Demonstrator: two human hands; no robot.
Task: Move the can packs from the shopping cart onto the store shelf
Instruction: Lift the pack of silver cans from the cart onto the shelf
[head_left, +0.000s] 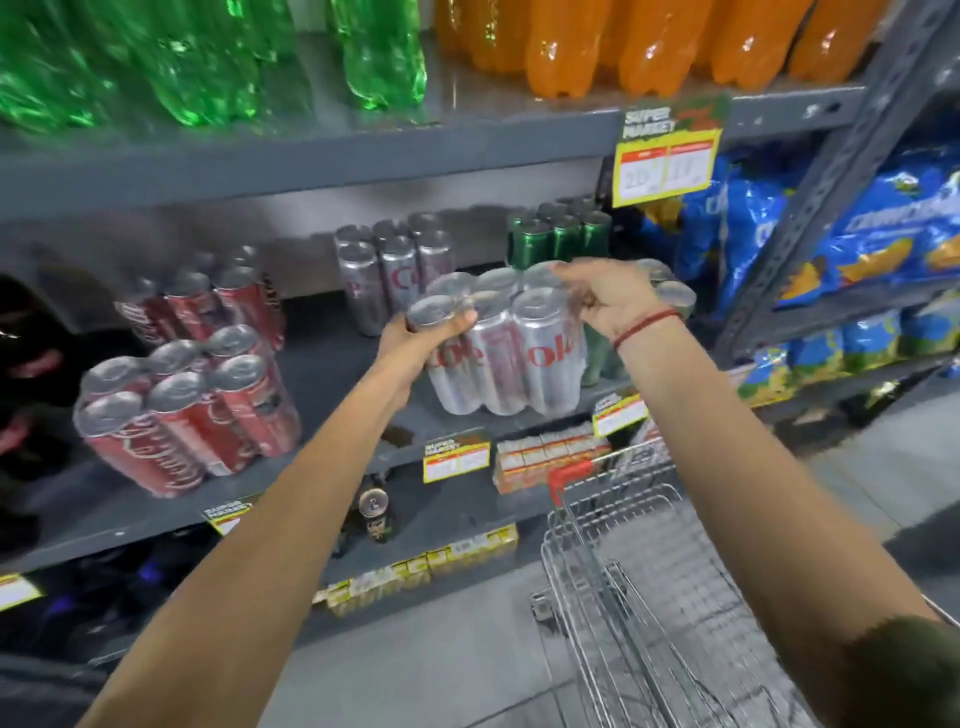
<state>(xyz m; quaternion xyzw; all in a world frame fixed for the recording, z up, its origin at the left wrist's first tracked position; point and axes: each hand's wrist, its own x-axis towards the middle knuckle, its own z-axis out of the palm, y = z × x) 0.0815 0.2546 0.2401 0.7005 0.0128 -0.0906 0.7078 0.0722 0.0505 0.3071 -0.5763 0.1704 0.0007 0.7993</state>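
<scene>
The silver can pack (506, 343) is shiny metal under glossy clear plastic wrap, as is the red can pack (182, 410). The shelf (332, 374) is matt grey painted metal. The shopping cart (639, 571) is bare steel wire. Blue snack bags (883, 228) look glossy.

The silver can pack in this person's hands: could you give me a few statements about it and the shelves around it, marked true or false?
1. Both hands hold the silver can pack. True: left hand, right hand.
2. The pack is inside the shopping cart. False: it is at the middle shelf.
3. Red can packs lie to its left. True.
4. Orange bottles stand on the floor. False: they stand on the top shelf.
5. The right wrist wears a red string. True.
</scene>
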